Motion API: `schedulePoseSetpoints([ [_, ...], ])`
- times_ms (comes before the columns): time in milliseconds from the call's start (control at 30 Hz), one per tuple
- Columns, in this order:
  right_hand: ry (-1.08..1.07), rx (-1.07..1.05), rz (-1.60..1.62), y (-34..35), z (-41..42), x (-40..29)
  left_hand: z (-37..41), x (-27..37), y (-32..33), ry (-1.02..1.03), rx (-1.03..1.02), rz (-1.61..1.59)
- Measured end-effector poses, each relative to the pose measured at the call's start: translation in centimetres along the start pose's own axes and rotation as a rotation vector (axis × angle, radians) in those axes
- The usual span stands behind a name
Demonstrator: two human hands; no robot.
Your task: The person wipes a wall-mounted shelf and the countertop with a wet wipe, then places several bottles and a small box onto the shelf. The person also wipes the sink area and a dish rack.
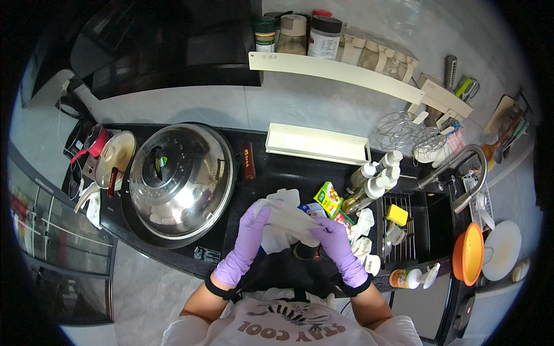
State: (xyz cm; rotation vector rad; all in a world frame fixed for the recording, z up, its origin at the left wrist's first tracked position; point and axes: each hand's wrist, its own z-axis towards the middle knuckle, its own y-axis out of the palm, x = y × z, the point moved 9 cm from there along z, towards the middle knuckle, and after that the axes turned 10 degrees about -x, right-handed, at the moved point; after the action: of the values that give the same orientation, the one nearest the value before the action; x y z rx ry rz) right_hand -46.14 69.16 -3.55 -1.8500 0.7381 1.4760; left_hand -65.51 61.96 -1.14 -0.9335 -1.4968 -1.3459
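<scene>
A thin white sheet (290, 219), perhaps a wipe or paper towel, is stretched between my two purple-gloved hands over the black countertop. My left hand (252, 227) pinches its left end, and my right hand (335, 235) grips the opposite end. Under the sheet, white material (273, 242) is partly covered, so I cannot tell what it is. Just beyond my right hand lie a yellow-green seasoning packet (329, 199) and a crumpled white cloth or tissue (364, 222). Dark round objects (304, 251) show partly below the sheet.
To the left, a large wok with a domed steel lid (181, 181) covers the stove. Pump bottles (374, 186) stand by the sink, whose rack (396, 246) bears a yellow sponge (397, 215). A spray bottle (413, 277) and orange basin (467, 254) are at right; a white tray (318, 145) lies behind.
</scene>
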Motion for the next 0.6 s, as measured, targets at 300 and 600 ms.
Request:
schedulePoseSetpoints([
  [300, -0.028, 0.062, 0.142, -1.3, 1.3, -3.9, -0.4, -2.6, -0.7, -0.067, 0.139, 0.139],
  [600, -0.320, -0.010, -0.627, 4.6, 0.1, -6.9, -0.2, -5.2, 2.6, -0.255, 0.001, -0.081],
])
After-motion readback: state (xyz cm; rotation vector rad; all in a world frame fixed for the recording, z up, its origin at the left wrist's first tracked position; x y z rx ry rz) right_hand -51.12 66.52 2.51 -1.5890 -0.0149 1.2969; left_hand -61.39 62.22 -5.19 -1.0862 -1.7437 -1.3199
